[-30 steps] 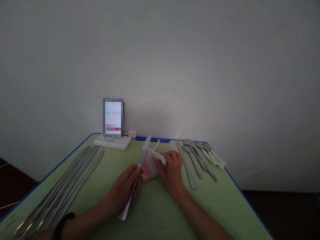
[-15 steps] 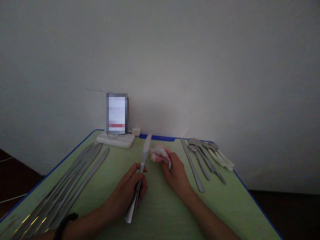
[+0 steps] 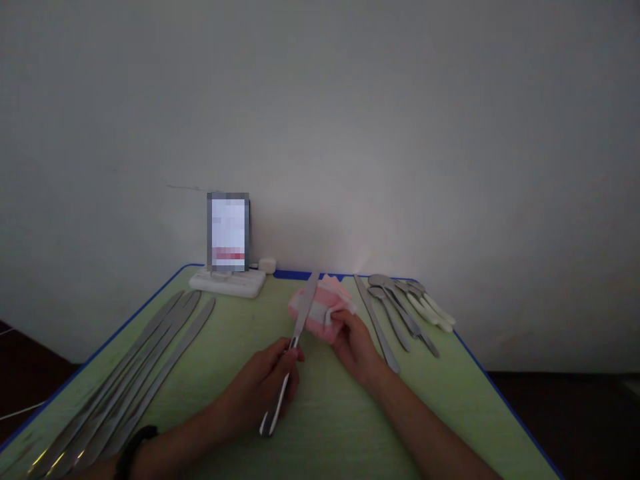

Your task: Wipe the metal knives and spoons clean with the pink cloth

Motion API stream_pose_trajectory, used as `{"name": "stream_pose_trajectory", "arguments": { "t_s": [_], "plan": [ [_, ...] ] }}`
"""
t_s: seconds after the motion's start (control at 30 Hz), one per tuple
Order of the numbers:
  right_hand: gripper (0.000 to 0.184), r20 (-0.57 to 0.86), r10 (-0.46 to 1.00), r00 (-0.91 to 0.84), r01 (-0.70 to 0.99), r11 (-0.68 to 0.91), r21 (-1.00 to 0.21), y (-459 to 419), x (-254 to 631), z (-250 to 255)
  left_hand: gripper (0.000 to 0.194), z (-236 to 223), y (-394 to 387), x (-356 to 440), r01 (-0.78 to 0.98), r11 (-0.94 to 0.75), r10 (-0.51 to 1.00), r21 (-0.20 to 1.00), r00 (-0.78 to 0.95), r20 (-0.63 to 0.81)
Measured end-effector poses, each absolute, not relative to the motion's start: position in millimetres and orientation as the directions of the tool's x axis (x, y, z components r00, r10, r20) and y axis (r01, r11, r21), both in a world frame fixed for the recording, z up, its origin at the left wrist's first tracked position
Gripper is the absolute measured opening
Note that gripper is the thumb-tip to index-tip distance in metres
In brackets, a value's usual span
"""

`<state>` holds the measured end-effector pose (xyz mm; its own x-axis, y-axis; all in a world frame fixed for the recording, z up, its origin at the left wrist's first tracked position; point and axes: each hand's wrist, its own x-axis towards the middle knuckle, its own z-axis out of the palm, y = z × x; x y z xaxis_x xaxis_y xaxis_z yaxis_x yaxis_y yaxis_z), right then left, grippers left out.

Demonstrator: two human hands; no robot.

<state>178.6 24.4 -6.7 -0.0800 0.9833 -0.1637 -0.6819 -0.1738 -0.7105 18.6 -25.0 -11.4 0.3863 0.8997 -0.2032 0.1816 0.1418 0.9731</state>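
Note:
My left hand (image 3: 273,380) is closed around the handle of a silver table knife (image 3: 306,303), its blade pointing up and away toward the wall. A pink and white striped cloth (image 3: 327,303) is pinched in my right hand (image 3: 355,347), spread out behind the blade. Whether cloth and blade touch I cannot tell. Just right of my right hand lies another table knife (image 3: 377,327), beside several spoons and other cutlery (image 3: 387,300). Several long table knives (image 3: 145,360) lie side by side to the left of my left hand.
A phone with a blurred screen (image 3: 228,232) stands on a white base (image 3: 227,283) at the back left, with a small white block (image 3: 267,266) beside it. White-handled cutlery (image 3: 430,312) lies at the right. The green table (image 3: 340,427) has a blue edge and meets a plain wall.
The crumpled cloth has been opened out and brought left behind the knife blade. The knife has shifted slightly to the right in my left hand. The view has moved a little.

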Motion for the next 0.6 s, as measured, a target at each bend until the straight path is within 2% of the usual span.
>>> {"name": "stream_pose_trajectory", "arguments": {
  "t_s": [0.1,0.27,0.6],
  "plan": [
    [0.021,-0.167,0.970,-0.179,-0.649,-0.244,-0.721,24.6,184.4,-7.3,0.037,-8.3,-25.2,20.2,0.206,0.166,0.904,0.964,0.358,-0.232],
    [0.025,-0.126,0.964,-0.234,-0.597,-0.245,-0.764,23.7,187.3,-10.0,0.042,-7.2,-24.9,21.2,0.227,0.188,0.905,0.956,0.338,-0.259],
    [0.015,-0.178,0.977,-0.116,-0.655,-0.210,-0.725,31.5,183.1,-14.6,0.042,-6.7,-25.2,19.3,0.281,0.191,0.905,0.941,0.320,-0.279]
  ]
}}
